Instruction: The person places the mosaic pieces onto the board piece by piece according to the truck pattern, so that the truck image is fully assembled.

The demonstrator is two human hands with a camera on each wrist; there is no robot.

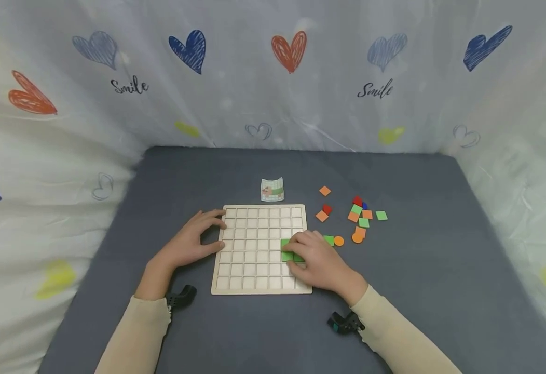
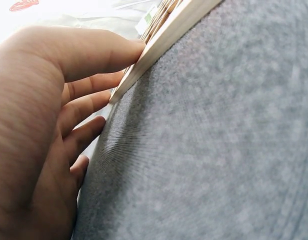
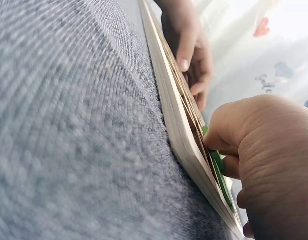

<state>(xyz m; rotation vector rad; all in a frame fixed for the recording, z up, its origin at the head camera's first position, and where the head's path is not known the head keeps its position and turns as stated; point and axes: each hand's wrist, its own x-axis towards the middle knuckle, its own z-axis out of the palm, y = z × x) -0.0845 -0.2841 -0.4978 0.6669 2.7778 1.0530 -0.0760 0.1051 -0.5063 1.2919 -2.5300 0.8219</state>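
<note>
A pale wooden grid board (image 1: 261, 291) lies flat on the dark cloth. My left hand (image 1: 186, 244) rests with extended fingers against its left edge; in the left wrist view the thumb of the left hand (image 2: 64, 95) touches the board's side (image 2: 166, 42). Over the board's right part, my right hand (image 1: 322, 262) has its thumb and fingers bent down at the green squares (image 1: 287, 256). In the right wrist view, the right hand (image 3: 276, 160) pinches a green tile (image 3: 217, 159), above another green piece (image 3: 224, 187) in the board. Its fingers partly hide the tiles.
Behind the board lies a small picture card (image 1: 272, 190). Loose orange, red, green and blue pieces are scattered to the right, among them an orange square (image 1: 325, 191), an orange circle (image 1: 339, 241) and a green square (image 1: 381, 215). A printed curtain (image 1: 235, 93) surrounds the table.
</note>
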